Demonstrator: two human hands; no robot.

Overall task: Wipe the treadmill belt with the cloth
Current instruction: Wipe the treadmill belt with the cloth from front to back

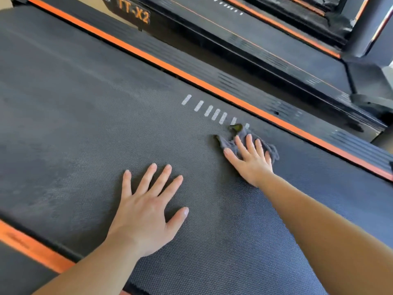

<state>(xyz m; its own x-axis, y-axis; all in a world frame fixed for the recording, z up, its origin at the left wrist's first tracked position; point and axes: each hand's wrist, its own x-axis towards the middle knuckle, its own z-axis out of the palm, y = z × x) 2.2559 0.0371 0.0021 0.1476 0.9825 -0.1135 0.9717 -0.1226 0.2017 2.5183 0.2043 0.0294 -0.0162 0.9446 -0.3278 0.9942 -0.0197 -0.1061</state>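
The dark textured treadmill belt [89, 128] fills most of the view, with a row of white dashes [212, 111] near its far side. A small crumpled grey cloth [228, 141] lies on the belt just past the dashes' right end. My right hand [251, 158] presses flat on the cloth with straight, spread fingers and covers its middle. My left hand [146, 209] rests flat on the bare belt, fingers spread, to the left and nearer to me.
An orange stripe and black side rail [191, 79] run along the belt's far edge; another orange-striped rail [32, 250] borders the near left. A second treadmill marked "TT-X2" [134, 12] stands beyond, with a black upright post [370, 28] at top right.
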